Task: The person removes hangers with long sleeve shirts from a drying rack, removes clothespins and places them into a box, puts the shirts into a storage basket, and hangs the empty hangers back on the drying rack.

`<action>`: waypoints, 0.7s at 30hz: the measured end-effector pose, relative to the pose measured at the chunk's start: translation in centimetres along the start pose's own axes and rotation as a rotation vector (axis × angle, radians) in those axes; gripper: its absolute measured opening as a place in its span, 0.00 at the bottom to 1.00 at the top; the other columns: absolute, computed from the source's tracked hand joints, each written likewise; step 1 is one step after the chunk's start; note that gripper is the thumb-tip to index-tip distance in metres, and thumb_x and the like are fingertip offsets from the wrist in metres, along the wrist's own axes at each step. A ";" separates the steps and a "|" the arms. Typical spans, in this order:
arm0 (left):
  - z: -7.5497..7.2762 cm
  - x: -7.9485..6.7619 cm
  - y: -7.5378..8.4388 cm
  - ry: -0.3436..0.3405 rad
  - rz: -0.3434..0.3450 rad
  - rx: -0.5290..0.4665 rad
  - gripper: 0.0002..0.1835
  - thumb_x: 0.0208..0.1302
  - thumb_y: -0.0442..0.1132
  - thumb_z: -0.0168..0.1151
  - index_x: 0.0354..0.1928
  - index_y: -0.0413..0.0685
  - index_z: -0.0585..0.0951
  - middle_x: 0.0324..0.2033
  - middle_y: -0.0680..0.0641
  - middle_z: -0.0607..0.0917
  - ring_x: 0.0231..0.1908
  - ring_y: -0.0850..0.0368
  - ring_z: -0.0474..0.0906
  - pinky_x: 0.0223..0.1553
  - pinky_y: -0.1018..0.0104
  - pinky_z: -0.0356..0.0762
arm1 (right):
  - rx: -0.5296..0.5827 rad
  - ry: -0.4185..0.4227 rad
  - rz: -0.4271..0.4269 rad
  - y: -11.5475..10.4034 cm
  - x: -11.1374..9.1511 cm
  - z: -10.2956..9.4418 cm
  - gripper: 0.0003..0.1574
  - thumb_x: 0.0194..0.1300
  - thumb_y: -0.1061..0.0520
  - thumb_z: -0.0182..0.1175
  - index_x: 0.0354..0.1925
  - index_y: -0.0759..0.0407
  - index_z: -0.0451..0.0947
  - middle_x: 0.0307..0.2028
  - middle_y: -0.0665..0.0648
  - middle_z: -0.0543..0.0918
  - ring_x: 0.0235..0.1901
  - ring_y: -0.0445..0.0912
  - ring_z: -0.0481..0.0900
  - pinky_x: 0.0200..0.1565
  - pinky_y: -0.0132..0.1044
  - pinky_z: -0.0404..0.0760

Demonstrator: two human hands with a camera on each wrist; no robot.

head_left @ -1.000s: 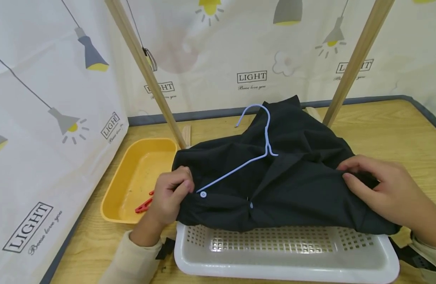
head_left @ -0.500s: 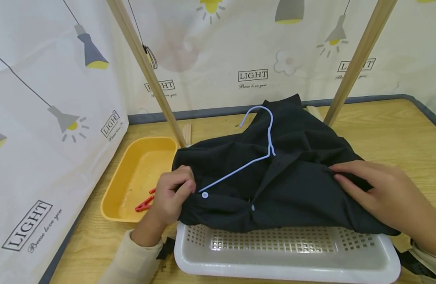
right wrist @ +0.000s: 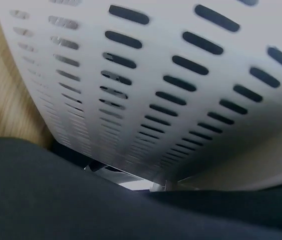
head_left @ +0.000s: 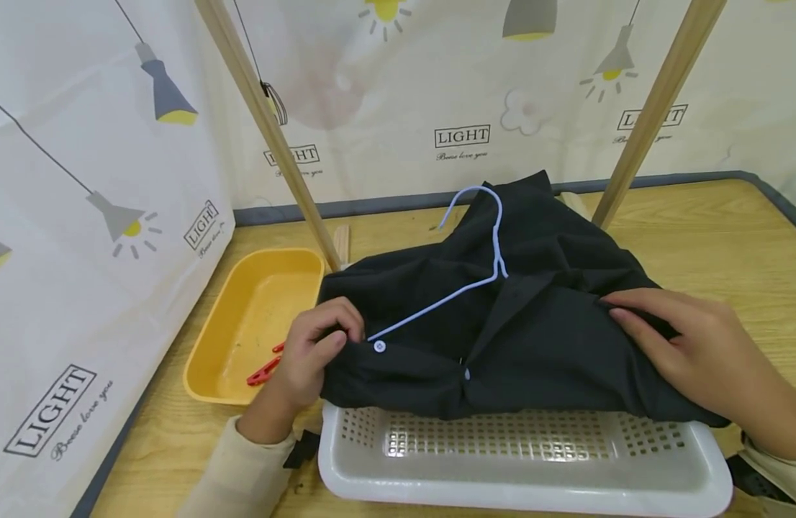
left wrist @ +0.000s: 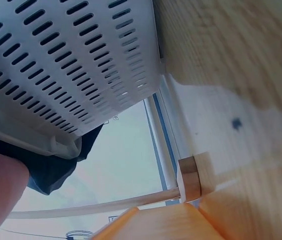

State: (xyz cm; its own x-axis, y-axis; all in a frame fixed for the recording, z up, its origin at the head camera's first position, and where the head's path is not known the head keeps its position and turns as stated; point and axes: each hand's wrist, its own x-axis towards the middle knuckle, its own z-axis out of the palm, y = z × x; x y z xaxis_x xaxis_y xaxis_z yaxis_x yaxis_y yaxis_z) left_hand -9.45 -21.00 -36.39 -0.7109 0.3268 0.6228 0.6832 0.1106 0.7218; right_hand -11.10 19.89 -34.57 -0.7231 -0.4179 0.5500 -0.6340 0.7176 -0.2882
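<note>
A black button-up garment (head_left: 540, 352) lies spread over a white plastic basket (head_left: 521, 493). On top of it rests a light blue hanger (head_left: 430, 311), hook toward the back; its left arm shows, while the right arm is hidden under the cloth. My left hand (head_left: 320, 352) holds the garment's left edge with curled fingers, close to the hanger's left end and a pale button (head_left: 380, 347). On the other side, my right hand (head_left: 686, 345) pinches a fold of the cloth between thumb and fingers. In the right wrist view, dark cloth (right wrist: 71, 200) covers the bottom.
A yellow tub (head_left: 242, 316) with red clothespins (head_left: 263, 373) stands left of the basket. Two wooden posts (head_left: 268, 129) rise behind the garment. Printed sheeting (head_left: 398, 86) lines the back and left of the wooden table (head_left: 709, 230).
My right hand has shifted left along the cloth, drawing its fingertips together on a fold. The hanger has slid slightly right. My left fingers have lifted a little, thumb farther from them.
</note>
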 end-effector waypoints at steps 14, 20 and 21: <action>0.1 -0.5 -0.1 0.038 -0.140 0.073 0.18 0.67 0.48 0.45 0.33 0.43 0.78 0.30 0.47 0.80 0.33 0.58 0.74 0.35 0.68 0.71 | -0.023 -0.031 0.060 0.1 -0.1 0.2 0.18 0.50 0.64 0.66 0.42 0.50 0.81 0.36 0.50 0.85 0.32 0.43 0.81 0.42 0.11 0.65; 0.1 -0.5 -0.2 0.045 -0.155 0.097 0.15 0.65 0.44 0.44 0.31 0.43 0.77 0.27 0.47 0.78 0.30 0.59 0.73 0.33 0.69 0.70 | -0.019 -0.038 0.071 0.0 0.0 0.1 0.18 0.52 0.63 0.66 0.42 0.50 0.81 0.37 0.50 0.85 0.33 0.47 0.82 0.42 0.11 0.64; 0.1 -0.5 -0.3 0.045 -0.155 0.098 0.14 0.64 0.43 0.44 0.30 0.43 0.77 0.27 0.47 0.78 0.31 0.59 0.73 0.33 0.69 0.70 | -0.017 -0.040 0.072 0.0 0.0 0.1 0.18 0.52 0.63 0.66 0.42 0.50 0.81 0.37 0.50 0.85 0.33 0.47 0.82 0.42 0.11 0.64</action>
State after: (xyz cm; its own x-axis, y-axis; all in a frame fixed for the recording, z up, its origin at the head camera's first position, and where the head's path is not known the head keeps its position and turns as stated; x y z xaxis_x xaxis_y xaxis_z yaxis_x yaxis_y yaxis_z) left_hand -9.28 -21.04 -36.91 -0.8143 0.2570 0.5205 0.5762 0.2483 0.7787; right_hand -11.12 19.84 -34.65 -0.7772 -0.3867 0.4964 -0.5754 0.7560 -0.3120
